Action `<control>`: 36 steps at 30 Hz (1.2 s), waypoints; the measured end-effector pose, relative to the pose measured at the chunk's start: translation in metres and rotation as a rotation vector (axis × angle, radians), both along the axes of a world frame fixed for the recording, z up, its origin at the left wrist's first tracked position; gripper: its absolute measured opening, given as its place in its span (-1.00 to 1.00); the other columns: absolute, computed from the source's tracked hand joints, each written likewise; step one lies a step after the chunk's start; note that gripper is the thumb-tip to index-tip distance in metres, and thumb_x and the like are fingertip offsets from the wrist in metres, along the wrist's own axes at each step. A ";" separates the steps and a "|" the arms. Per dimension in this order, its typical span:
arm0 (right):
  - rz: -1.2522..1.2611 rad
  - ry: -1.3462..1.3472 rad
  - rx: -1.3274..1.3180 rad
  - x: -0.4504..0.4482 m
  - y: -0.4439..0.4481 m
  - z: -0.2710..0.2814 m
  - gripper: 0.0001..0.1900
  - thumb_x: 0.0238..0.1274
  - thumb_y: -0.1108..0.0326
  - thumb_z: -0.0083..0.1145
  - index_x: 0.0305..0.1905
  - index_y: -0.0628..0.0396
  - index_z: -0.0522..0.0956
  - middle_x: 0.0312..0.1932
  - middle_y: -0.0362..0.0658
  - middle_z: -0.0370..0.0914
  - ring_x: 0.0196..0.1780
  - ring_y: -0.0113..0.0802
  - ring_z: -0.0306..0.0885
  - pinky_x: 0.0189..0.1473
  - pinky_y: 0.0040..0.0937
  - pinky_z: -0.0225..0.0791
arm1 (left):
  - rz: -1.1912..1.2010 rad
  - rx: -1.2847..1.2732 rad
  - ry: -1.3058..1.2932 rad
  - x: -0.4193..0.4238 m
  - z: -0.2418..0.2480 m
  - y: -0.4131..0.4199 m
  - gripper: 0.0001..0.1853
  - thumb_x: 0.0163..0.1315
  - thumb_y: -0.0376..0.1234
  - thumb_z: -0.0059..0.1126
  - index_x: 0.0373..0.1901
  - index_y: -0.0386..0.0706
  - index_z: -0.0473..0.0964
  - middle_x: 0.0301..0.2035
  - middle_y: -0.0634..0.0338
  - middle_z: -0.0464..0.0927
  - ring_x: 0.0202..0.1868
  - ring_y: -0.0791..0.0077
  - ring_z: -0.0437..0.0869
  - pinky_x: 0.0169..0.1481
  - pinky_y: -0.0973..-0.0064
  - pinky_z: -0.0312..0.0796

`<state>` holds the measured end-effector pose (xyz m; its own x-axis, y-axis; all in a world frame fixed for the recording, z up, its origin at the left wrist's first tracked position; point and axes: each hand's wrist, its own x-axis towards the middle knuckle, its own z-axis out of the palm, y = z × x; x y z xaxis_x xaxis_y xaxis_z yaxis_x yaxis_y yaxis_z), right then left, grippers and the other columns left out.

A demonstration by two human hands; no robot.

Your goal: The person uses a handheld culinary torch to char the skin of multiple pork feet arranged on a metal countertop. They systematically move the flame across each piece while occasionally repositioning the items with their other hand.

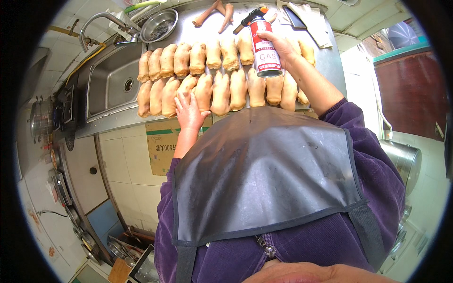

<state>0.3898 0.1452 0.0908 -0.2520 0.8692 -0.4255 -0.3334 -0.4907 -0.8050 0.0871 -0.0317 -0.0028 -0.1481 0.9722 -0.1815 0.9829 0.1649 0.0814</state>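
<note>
Two rows of singed pig's trotters lie side by side on a stainless-steel counter. My right hand grips the red and white gas canister of a blowtorch, holding it above the right part of the rows. The black torch head with an orange knob points away from me to the upper left, and no flame shows. My left hand rests with spread fingers on a trotter in the near row, at the counter's front edge.
A steel sink with a curved faucet lies left. Behind the rows are a metal bowl with dark residue and a few long brown meat pieces. Folded cloth and a dark flat object lie at the back right.
</note>
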 end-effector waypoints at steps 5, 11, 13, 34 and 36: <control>-0.012 -0.043 -0.053 -0.008 -0.003 0.015 -0.54 0.16 0.12 0.37 -0.03 0.26 0.49 -0.38 -0.01 0.67 -0.45 -0.27 0.70 -0.43 -0.28 0.67 | 0.001 0.016 0.006 -0.001 -0.004 -0.001 0.09 -0.08 0.05 0.54 0.49 -0.10 0.19 0.51 -0.24 -0.14 0.49 -0.34 -0.01 0.49 -0.01 0.14; 0.025 -0.026 -0.084 -0.011 -0.003 0.017 -0.52 0.12 0.11 0.41 -0.04 0.23 0.49 -0.39 -0.04 0.67 -0.47 -0.28 0.69 -0.44 -0.29 0.67 | 0.008 0.014 0.008 0.001 0.000 0.000 0.09 -0.10 0.04 0.55 0.48 -0.10 0.20 0.50 -0.22 -0.12 0.49 -0.35 0.01 0.47 -0.02 0.17; 0.024 -0.014 -0.098 -0.012 -0.002 0.016 -0.53 0.12 0.11 0.41 -0.04 0.22 0.50 -0.40 -0.05 0.67 -0.47 -0.28 0.69 -0.43 -0.28 0.67 | 0.008 0.017 0.007 0.001 -0.001 0.000 0.09 -0.11 0.04 0.56 0.48 -0.10 0.20 0.50 -0.21 -0.12 0.48 -0.35 0.01 0.47 -0.02 0.17; 0.055 0.009 -0.054 -0.014 0.005 0.019 -0.51 0.12 0.13 0.42 -0.01 0.21 0.47 -0.35 -0.05 0.67 -0.42 -0.30 0.71 -0.38 -0.30 0.68 | 0.022 -0.016 0.002 0.004 0.008 0.000 0.09 -0.09 0.03 0.56 0.48 -0.08 0.19 0.51 -0.18 -0.14 0.49 -0.29 0.02 0.48 0.03 0.18; 0.072 0.003 -0.046 -0.015 0.007 0.020 -0.50 0.11 0.12 0.42 0.00 0.22 0.47 -0.34 -0.05 0.68 -0.41 -0.30 0.71 -0.38 -0.31 0.68 | 0.022 -0.014 0.002 0.004 0.008 0.000 0.09 -0.09 0.03 0.56 0.48 -0.07 0.19 0.51 -0.18 -0.14 0.49 -0.29 0.02 0.48 0.03 0.18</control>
<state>0.3748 0.1517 0.1106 -0.3146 0.8282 -0.4638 -0.2979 -0.5501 -0.7802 0.0911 -0.0315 0.0049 -0.1696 0.9661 -0.1947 0.9793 0.1874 0.0766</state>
